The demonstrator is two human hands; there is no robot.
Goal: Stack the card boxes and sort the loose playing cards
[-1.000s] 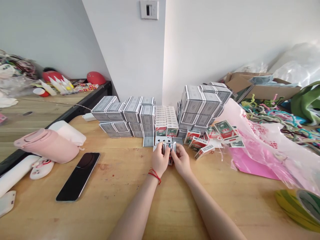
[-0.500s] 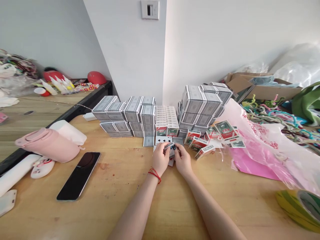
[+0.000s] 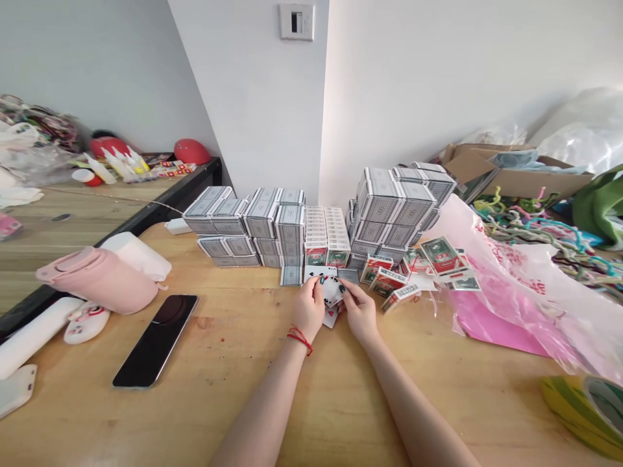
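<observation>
Playing cards [image 3: 333,293] lie between the two hands [image 3: 310,308], fingertips pinching them (pips showing).

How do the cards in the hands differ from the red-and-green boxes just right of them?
The cards show mostly white faces; the boxes show red and green. The cards are held between left hand and right hand; the boxes rest on the table. Both include some white.

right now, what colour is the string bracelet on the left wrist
The string bracelet is red, best seen in the head view.
</observation>
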